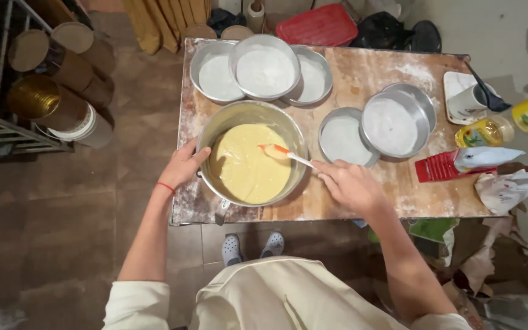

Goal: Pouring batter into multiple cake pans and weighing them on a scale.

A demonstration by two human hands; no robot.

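A large metal bowl [224,122] of pale yellow batter [245,168] stands on the floury wooden table [362,73]. My left hand [181,165] grips the bowl's left rim. My right hand [349,183] holds the white handle of a spatula [282,153] whose orange-edged blade rests in the batter. Several round metal cake pans lined with white paper lie beyond: one group at the back [264,67], another to the right [392,125].
At the table's right end are a red grater [435,168], a white plastic bag [508,186], yellow oil bottles [484,131] and a cup on a white tray [465,98]. Cardboard rolls [56,91] fill a rack at left. A red lid [319,24] lies behind the table.
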